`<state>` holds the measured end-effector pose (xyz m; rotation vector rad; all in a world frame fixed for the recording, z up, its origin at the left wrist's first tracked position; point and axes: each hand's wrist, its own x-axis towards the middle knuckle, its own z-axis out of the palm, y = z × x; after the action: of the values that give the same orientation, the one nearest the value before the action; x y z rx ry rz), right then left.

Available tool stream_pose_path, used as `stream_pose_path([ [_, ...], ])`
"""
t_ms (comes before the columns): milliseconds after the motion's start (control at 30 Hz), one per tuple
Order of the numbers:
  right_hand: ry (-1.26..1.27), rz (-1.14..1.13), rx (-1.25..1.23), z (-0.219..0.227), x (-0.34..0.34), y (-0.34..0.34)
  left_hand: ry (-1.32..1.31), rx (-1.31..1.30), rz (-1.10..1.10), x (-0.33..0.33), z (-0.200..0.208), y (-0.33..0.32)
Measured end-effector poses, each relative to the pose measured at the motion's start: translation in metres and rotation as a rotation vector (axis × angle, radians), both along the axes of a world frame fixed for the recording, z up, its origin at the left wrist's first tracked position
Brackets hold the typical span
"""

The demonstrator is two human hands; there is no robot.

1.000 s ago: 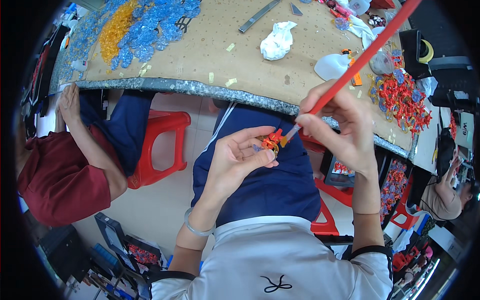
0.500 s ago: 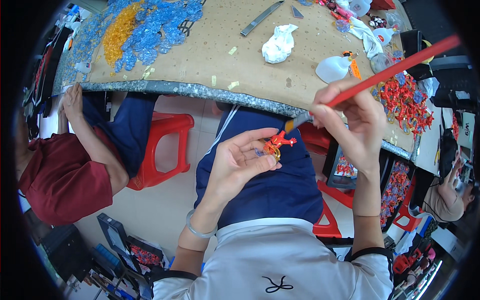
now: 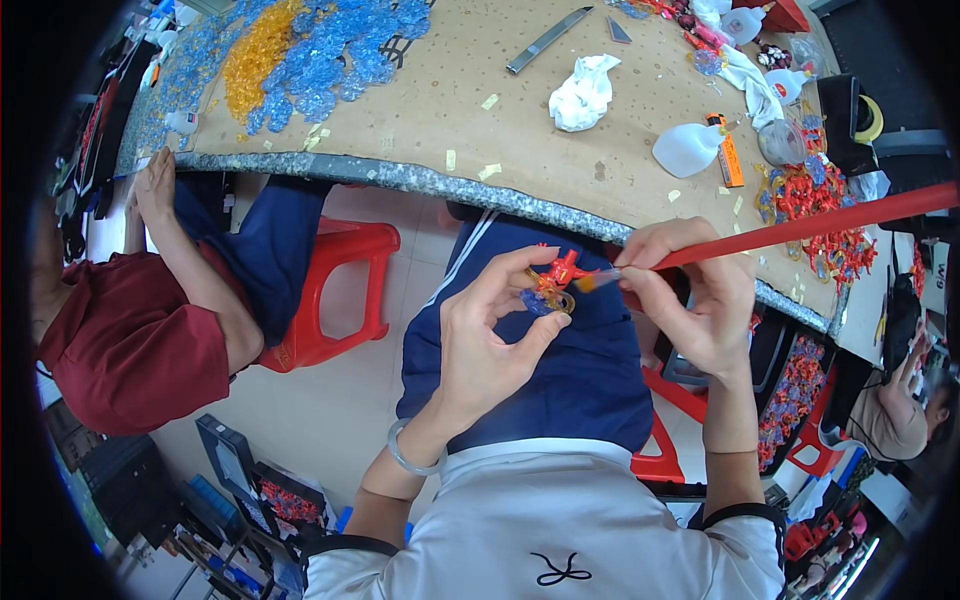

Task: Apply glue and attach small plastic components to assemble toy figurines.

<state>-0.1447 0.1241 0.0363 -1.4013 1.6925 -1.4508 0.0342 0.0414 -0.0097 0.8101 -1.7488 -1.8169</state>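
Over my lap, my left hand (image 3: pixel 495 325) pinches a small red plastic figure (image 3: pixel 563 270) between thumb and fingers. The figure has a gold ring-like part and a clear blue part at its lower end. My right hand (image 3: pixel 695 300) grips a red-handled paintbrush (image 3: pixel 810 222) near its metal collar. The brush's yellowish bristles point left and reach the figure's right side; whether they touch it I cannot tell. Beyond my right hand, a pile of similar red figures (image 3: pixel 825 215) lies at the table's right end.
On the paper-covered table (image 3: pixel 470 110) lie clear blue pieces (image 3: pixel 340 60), amber pieces (image 3: pixel 255 70), a utility knife (image 3: pixel 550 38), a crumpled white tissue (image 3: pixel 582 93) and a white squeeze bottle (image 3: pixel 690 148). A red stool (image 3: pixel 345 290) and a person in maroon (image 3: pixel 150 340) are at the left.
The brush has tilted flatter, and its bristles have moved from above the figure to its right side. My left hand has turned the figure, showing more of its blue part.
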Motion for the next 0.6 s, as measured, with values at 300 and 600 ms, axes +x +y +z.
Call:
stream_pose_path([
  [300,0.094,0.228,-0.090,0.001,-0.006,0.003,-0.013,-0.110,0.034,-0.002,0.003,0.003],
  [600,0.016,0.205,0.146,0.014,-0.006,0.001,-0.074,-0.182,0.035,-0.002,0.004,0.002],
])
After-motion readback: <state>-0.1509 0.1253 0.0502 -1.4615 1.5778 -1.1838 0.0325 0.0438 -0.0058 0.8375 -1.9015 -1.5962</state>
